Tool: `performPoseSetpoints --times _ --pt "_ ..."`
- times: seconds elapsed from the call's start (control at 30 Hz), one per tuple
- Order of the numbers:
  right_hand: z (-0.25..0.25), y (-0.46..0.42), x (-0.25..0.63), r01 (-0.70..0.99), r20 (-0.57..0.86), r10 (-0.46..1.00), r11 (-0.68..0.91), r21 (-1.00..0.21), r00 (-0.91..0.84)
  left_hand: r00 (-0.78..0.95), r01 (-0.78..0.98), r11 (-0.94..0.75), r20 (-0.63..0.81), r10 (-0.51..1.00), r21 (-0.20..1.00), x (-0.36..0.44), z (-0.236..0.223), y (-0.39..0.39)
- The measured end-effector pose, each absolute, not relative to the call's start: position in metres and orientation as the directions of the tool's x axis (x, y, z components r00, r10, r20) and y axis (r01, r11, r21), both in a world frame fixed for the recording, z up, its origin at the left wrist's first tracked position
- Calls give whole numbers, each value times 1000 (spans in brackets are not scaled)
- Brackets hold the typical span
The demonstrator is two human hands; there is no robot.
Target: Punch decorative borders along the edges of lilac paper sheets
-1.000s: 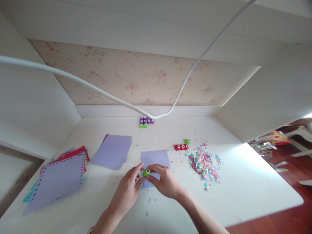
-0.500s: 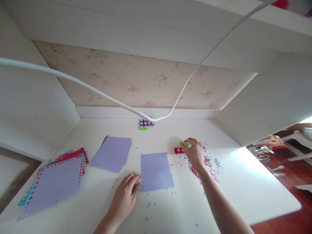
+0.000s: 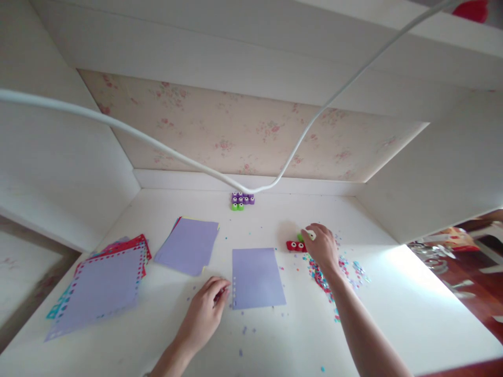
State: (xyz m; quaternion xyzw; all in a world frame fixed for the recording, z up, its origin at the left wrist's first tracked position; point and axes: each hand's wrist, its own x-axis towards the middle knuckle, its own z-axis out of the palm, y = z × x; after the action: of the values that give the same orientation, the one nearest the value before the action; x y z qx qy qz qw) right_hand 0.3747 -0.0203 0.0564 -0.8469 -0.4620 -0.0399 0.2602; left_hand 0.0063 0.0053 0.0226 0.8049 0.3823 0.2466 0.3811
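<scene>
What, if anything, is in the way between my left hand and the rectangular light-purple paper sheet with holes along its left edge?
Nothing visible. Your left hand is close beside the light-purple paper sheet, at its holed edge. Loose purple paper scraps nearby look too small to block anything.

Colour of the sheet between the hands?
The sheet is light purple, seen in the head view.

The lavender sheet (image 3: 259,283) at lower centre has pale holes down its left edge. The lavender stack (image 3: 188,246) to its left shows red and yellow edges; the hole-bordered sheets (image 3: 102,285) at lower left are lavender, red and teal. Purple punches (image 3: 246,200), green punches (image 3: 238,207) and red punches (image 3: 294,246) bear white-and-black eyes. Multicoloured confetti (image 3: 320,277) dots the white tabletop (image 3: 157,301); pink flowers pattern the cream wallpaper (image 3: 220,125).
</scene>
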Motion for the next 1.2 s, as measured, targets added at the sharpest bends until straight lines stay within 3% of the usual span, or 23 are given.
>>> performPoseSetpoints --times 0.2,0.43,0.67,0.93,1.07,1.2 --pt "64 -11 314 868 277 919 -122 -481 282 570 508 -514 178 802 691 16 36 30" --pt "41 -17 240 825 220 973 67 -561 70 603 570 -625 246 759 533 62 49 92" --pt "32 -52 236 821 301 942 54 -569 147 675 600 -736 296 676 314 114 53 156" --pt "15 -95 254 818 404 886 51 -573 227 734 586 -792 304 607 169 136 43 194" --pt "5 -97 255 862 429 870 8 -507 244 773 567 -817 274 572 107 140 43 202" --pt "2 -88 257 907 341 899 -125 -403 275 796 552 -830 244 553 82 143 47 200"
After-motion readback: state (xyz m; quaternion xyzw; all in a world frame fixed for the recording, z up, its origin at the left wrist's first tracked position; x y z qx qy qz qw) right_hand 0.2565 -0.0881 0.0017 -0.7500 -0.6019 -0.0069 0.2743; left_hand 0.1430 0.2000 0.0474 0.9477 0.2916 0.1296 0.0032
